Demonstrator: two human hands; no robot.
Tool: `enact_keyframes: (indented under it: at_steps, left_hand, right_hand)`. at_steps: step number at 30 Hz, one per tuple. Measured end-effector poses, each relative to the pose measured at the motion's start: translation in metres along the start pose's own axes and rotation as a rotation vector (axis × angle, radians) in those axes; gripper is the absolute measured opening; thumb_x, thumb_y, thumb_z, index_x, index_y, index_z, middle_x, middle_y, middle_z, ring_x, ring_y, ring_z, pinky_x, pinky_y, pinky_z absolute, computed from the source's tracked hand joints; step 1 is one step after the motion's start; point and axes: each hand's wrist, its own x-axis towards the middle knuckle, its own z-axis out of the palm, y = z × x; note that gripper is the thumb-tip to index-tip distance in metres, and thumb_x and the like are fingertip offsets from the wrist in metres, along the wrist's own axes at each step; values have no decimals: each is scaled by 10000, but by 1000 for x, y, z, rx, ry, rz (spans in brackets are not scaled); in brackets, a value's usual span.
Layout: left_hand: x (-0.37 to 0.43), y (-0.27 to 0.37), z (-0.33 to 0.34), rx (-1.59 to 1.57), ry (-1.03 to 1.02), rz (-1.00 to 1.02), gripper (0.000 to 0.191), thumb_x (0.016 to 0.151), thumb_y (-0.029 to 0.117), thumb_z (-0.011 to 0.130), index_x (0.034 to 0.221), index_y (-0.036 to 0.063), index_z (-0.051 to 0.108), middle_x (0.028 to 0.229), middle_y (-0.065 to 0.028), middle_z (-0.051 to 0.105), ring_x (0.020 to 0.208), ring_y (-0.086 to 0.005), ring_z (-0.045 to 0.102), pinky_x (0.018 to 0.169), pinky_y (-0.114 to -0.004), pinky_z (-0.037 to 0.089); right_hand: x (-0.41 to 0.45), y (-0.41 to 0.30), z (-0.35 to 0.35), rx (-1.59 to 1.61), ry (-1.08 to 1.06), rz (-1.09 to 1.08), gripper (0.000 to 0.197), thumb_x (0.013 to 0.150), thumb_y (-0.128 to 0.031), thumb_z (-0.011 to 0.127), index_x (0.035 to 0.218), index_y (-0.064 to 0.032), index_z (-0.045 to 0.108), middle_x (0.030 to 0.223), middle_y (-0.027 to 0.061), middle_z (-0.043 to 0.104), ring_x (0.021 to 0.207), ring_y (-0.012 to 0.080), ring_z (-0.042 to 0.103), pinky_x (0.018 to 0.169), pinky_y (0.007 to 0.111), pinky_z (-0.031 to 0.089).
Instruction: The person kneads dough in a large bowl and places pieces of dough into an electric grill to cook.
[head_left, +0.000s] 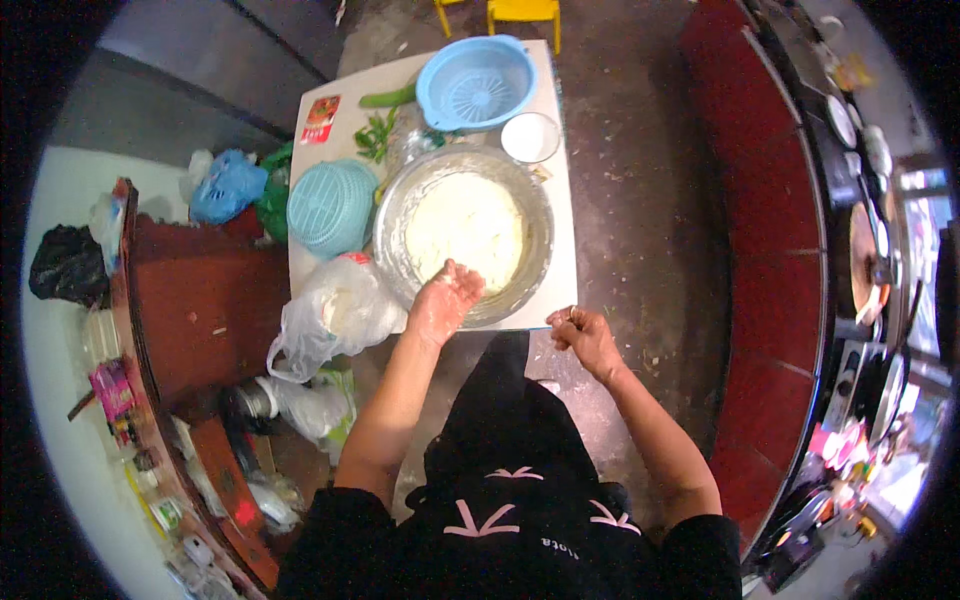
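A large metal basin (541, 259) holds a broad mass of pale dough (465, 225), and its inner wall is smeared with flour or dough. My left hand (448, 301) is over the basin's near rim, palm turned up and fingers loosely curled, with pale residue on the fingertips. It appears to hold nothing. Past the table's near right corner, my right hand (583, 337) hovers above the floor with half-bent fingers. A ring is on one finger, and no object shows in that hand. Beside the basin's near left side sits a white plastic bag (337, 311).
On the table (559, 300) stand a blue plastic colander (480, 82), a white bowl (530, 138), an upturned teal basket (332, 206), green leaves (375, 136) and a long green vegetable (386, 98). Dark red cabinets (772, 262) run along the right. Yellow chairs (525, 10) stand beyond the table.
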Motion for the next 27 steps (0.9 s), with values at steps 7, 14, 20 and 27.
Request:
enact_keyframes:
  at_steps: [7, 14, 20, 27]
  left_hand:
    - [-50, -69, 44, 322, -216, 24, 136, 866, 171, 570, 770, 87, 523, 692, -11, 486, 679, -138, 497, 697, -310, 442]
    - [-117, -155, 147, 1333, -761, 889, 293, 643, 53, 721, 917, 60, 618, 880, -66, 597, 822, -192, 566, 745, -325, 457]
    - [-113, -169, 180, 1502, -1116, 792, 130, 694, 35, 670, 824, 41, 665, 780, -68, 603, 764, -191, 581, 694, -266, 477]
    - [-74, -128, 181, 1425, -773, 381, 156, 833, 130, 600, 904, -4, 634, 881, -76, 646, 792, -155, 612, 712, -276, 483]
  right_hand:
    - [-99, 17, -21, 614, -37, -145, 304, 874, -114, 535, 1133, 39, 496, 1023, 125, 588, 971, 222, 582, 888, 348, 451]
    - [-176, 13, -23, 666, -35, -360, 467, 825, 0, 547, 1263, 38, 391, 1218, 160, 505, 1143, 233, 484, 992, 344, 376]
    - [-208, 11, -28, 410, 80, -310, 509, 773, 44, 538, 1262, 18, 399, 1242, 128, 496, 1134, 230, 486, 961, 331, 395]
    - [-191, -20, -15, 928, 33, -457, 674, 709, 23, 527, 1344, -46, 311, 1322, 135, 418, 1229, 279, 404, 996, 400, 355]
